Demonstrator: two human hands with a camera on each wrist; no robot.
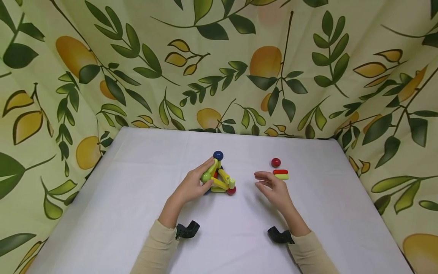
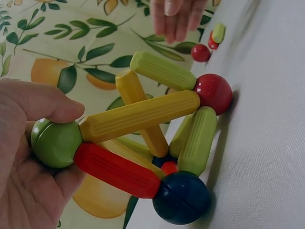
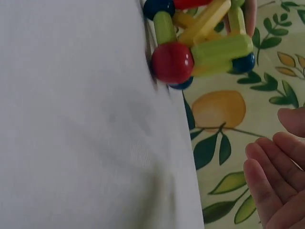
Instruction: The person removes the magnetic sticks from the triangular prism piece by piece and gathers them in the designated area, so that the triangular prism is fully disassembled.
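A toy frame of coloured rods and balls stands on the table. My left hand [image 1: 191,185] grips its green ball [image 2: 57,145], thumb on one side and fingers behind. From that ball run a yellow rod [image 2: 140,114] and a red rod [image 2: 116,170], which ends at a dark blue ball [image 2: 181,198]. A light green rod [image 2: 162,70] juts from the red ball [image 2: 214,94] with its other end free. Another blue ball [image 1: 218,155] tops the far side. To the right of the frame, my right hand [image 1: 275,190] hovers with relaxed fingers, holding nothing.
Just beyond the right hand lie a loose red ball [image 1: 275,162], a short red rod [image 1: 280,172] and a light green rod [image 1: 281,177] side by side. A white cloth covers the table [image 1: 232,243]. Leaf-patterned curtains [image 1: 226,49] enclose its back and sides.
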